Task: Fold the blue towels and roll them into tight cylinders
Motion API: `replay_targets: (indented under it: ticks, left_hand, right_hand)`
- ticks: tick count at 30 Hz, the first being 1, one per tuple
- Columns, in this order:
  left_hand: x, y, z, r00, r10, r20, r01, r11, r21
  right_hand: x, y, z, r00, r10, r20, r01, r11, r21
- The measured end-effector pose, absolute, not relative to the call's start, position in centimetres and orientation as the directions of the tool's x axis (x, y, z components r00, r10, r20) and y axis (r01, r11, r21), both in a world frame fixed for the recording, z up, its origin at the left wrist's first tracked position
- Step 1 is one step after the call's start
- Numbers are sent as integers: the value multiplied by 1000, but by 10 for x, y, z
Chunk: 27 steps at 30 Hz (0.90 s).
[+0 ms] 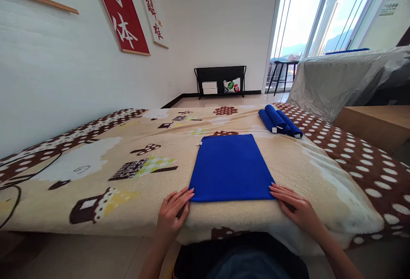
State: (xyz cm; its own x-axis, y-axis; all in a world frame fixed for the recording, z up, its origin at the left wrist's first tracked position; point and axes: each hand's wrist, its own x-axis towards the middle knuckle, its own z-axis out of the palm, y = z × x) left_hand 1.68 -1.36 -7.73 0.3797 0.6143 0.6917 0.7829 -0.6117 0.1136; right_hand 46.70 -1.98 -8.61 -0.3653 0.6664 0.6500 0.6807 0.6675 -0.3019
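A blue cloth point(232, 168) lies flat on the patterned blanket point(128, 210), with a small white tag at its far left corner. My left hand point(174, 210) touches the cloth's near left corner, fingers together and thumb tucked beneath. At the near right corner, my right hand point(296, 206) has its fingers on the cloth's edge and its thumb below them. Whether either hand pinches the fabric is hard to make out. Several rolled blue cloths point(277, 121) are stacked beyond the flat one, to the right, with white tags showing.
Behind the bed stands a black rack point(220, 76) holding a white box and a bag. Plastic sheeting point(339, 78) covers furniture at the right, near a brown box point(378, 121) and a dark stool point(283, 72). A wall runs along the left.
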Motion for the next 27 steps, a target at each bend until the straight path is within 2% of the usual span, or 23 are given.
replay_targets:
  ticks: [16,21,27]
  left_hand:
    - [13,-13,-73,387,638,666,767,-623,151]
    - [9,-13,-72,427,585,689,743,-662,102]
    - [9,-20,-61,477,544,690,732,-681,31]
  right_hand:
    - [464,-20,-87,-287,666,688,732,616,-291]
    - [470,-19,-90,-334,634,698,750,627,-211]
    - [484,-22,-87,-413,588,695,783,619,-58]
